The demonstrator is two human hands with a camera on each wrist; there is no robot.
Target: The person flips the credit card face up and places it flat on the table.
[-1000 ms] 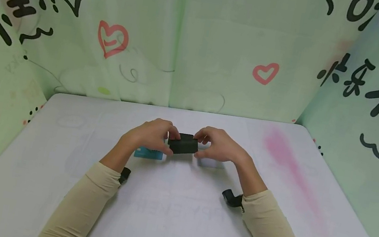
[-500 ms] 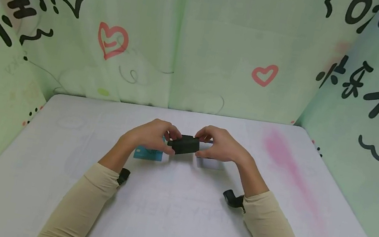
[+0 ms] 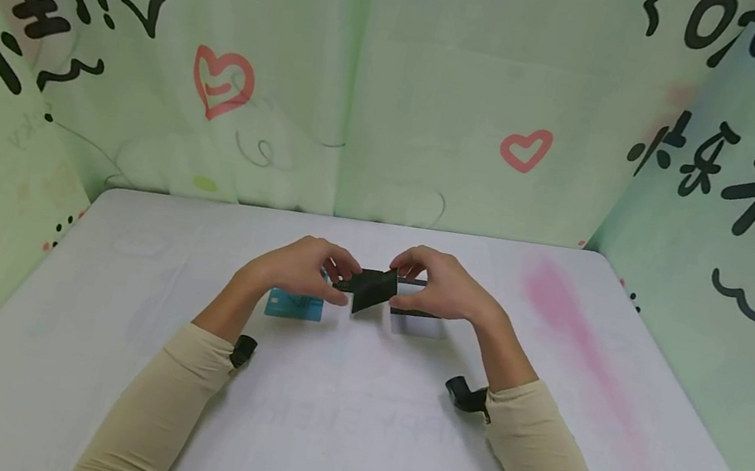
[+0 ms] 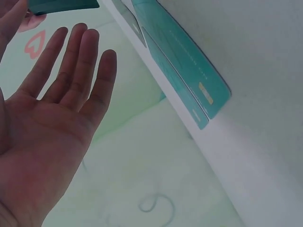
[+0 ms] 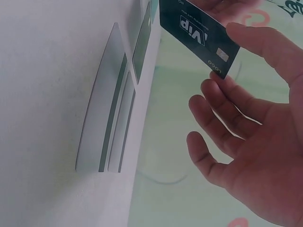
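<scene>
My right hand [image 3: 440, 284] pinches a black VIP card [image 5: 199, 33] between thumb and fingertips, tilted in the air above the table. Printed on it are a chip and "LOGO". Just left of it is my left hand [image 3: 307, 267]; its fingers are extended in the left wrist view and appear apart from the card. A teal bank card [image 3: 294, 306] lies below my left hand, with a second teal card [image 4: 175, 85] behind it. Under my right hand lie a pale card [image 5: 102, 109] with a dark stripe and another striped card [image 5: 122, 123].
Partly hidden behind the held card, a dark card [image 3: 342, 286] lies in the back row between the teal and pale ones. The white table [image 3: 343, 431] ends at green curtains [image 3: 400, 105] at the back and sides.
The black card has tilted, its lower left corner dropping, and its left edge has moved away from my left fingers. My right hand has risen slightly, showing more of the pale card.
</scene>
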